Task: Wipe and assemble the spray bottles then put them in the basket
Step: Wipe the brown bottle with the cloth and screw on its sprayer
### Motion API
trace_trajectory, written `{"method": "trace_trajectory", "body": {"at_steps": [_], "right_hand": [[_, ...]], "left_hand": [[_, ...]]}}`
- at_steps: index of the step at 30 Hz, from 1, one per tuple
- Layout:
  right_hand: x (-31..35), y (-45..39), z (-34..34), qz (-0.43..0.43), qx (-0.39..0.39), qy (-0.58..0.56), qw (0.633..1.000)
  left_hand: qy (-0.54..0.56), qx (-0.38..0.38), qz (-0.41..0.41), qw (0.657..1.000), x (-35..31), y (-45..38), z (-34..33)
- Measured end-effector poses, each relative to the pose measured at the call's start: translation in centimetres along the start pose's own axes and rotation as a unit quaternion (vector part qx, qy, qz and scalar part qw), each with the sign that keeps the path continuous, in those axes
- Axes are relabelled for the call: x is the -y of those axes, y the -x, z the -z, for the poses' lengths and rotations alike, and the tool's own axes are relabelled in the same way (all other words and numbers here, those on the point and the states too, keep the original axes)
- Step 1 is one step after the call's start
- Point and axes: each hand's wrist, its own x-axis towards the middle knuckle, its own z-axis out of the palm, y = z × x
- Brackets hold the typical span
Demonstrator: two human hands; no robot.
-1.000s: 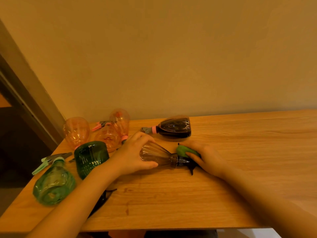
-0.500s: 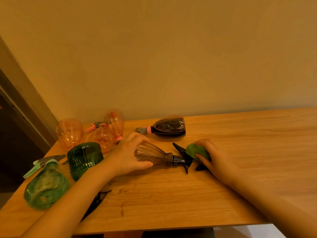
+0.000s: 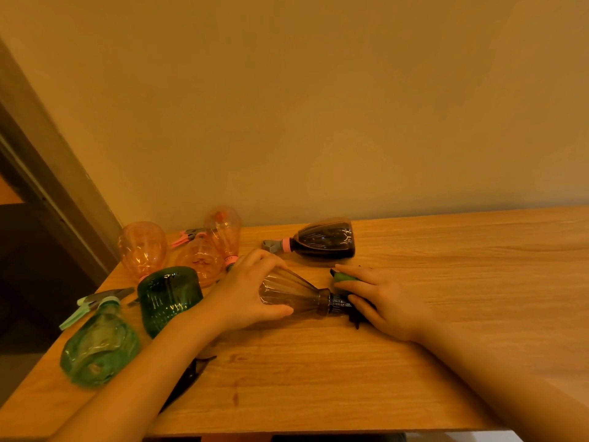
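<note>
Two hands: both on one brown ribbed spray bottle [image 3: 296, 296] lying sideways.
Left hand [image 3: 247, 295]: fingers curled round its body.
Right hand [image 3: 384, 303]: presses green cloth [image 3: 345, 277] onto its black trigger head [image 3: 342, 304].

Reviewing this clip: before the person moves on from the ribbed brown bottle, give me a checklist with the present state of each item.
1. Left hand steadies the ribbed brown bottle, which lies on its side on the table: ok.
2. Right hand holds the green cloth at the bottle's neck: ok.
3. Black spray head sits on the neck; fully screwed tight: cannot tell.
4. Bottle wiped all over: cannot tell.
5. Basket in view to receive it: not ok, none visible.
6. Other bottles done: not ok; a green bottle and others lie at the left.
</note>
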Motion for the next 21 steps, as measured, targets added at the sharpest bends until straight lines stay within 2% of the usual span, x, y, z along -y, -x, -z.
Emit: {"method": "trace_trajectory", "body": {"at_steps": [8, 11, 15, 21], "right_hand": [[-1.7, 2.6, 0.9, -0.055, -0.006, -0.048, 0.997], [-1.3, 2.3, 1.0, -0.073, -0.032, -0.068, 0.995], [0.5, 0.1, 0.4, -0.052, -0.067, -0.073, 0.994], [1.2, -2.1, -0.6, -0.014, -0.021, -0.032, 0.999]], "left_hand": [[-0.003, 0.007, -0.006, 1.0, -0.1, 0.0, 0.2], [-0.007, 0.009, -0.008, 1.0, 0.0, 0.0, 0.1], [-0.013, 0.006, -0.014, 1.0, 0.0, 0.2, 0.1], [-0.007, -0.001, -0.013, 1.0, 0.0, 0.6, 0.0]]}}
